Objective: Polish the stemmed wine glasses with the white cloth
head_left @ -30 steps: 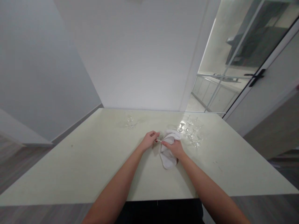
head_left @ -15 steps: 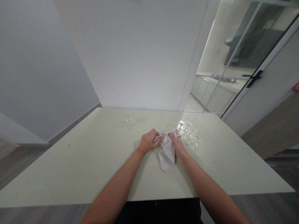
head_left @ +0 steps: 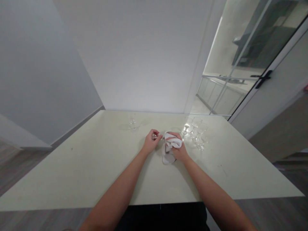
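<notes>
My left hand (head_left: 151, 141) is closed on the base of a small clear stemmed glass (head_left: 154, 137), which lies sideways between my two hands. My right hand (head_left: 180, 150) grips a white cloth (head_left: 168, 158) bunched around the bowl end of that glass, so the bowl is mostly hidden. Both hands are just above the middle of the pale table (head_left: 101, 170). To the right of the cloth stand several clear stemmed glasses (head_left: 196, 133) in a cluster. One more clear glass (head_left: 133, 123) stands by itself farther back on the left.
A white wall (head_left: 144, 64) rises along the table's back edge. At the right is a glazed door with a black handle (head_left: 264, 79). The table's front edge runs close to my body, and grey floor (head_left: 45, 221) shows beyond it.
The cloth has been gathered up and wrapped more around the glass by my right hand. My left hand has shifted slightly left, and the glass base now shows in its fingers.
</notes>
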A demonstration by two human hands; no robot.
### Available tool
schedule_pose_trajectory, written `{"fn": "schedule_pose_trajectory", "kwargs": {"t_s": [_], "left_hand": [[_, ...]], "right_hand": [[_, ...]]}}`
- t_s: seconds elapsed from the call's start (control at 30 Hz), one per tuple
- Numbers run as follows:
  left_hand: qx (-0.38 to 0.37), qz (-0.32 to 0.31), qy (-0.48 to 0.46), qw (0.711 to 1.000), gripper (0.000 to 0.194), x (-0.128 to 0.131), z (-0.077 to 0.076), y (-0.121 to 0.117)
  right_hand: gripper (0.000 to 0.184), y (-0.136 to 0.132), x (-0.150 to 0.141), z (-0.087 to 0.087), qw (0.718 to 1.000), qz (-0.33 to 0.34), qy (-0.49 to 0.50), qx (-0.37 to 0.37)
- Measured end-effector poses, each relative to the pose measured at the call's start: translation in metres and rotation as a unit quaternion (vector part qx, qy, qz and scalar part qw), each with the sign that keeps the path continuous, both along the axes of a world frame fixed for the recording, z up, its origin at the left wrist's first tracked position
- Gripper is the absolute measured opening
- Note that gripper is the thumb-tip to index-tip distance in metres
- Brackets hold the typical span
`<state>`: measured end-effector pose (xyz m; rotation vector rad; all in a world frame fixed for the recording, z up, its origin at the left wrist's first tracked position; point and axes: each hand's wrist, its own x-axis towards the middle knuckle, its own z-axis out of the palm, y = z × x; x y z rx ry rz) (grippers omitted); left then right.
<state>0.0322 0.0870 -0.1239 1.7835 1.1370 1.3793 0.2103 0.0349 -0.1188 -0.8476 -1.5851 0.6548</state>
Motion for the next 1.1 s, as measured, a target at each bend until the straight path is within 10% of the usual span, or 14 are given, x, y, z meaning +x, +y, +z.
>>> {"fn": "schedule_pose_trajectory", "kwargs": {"t_s": [0.27, 0.53, 0.77, 1.1], "left_hand": [[0.275, -0.01, 0.149, 0.95, 0.019, -0.006, 0.008, -0.011], [0.046, 0.017, 0.069, 0.996, 0.029, 0.001, 0.0, 0.003], [-0.108, 0.025, -0.112, 0.988, 0.034, 0.003, -0.006, 0.01], [-0.053, 0.03, -0.114, 0.992, 0.032, 0.004, -0.005, 0.007]], "right_hand": [[0.024, 0.011, 0.003, -0.01, 0.985, -0.038, 0.129, -0.107], [0.022, 0.007, 0.001, -0.009, 0.983, 0.003, 0.15, -0.104], [0.051, 0.012, 0.004, -0.002, 0.847, 0.039, 0.479, -0.227], [0.066, 0.014, -0.003, -0.025, 0.911, 0.109, 0.265, -0.296]]}}
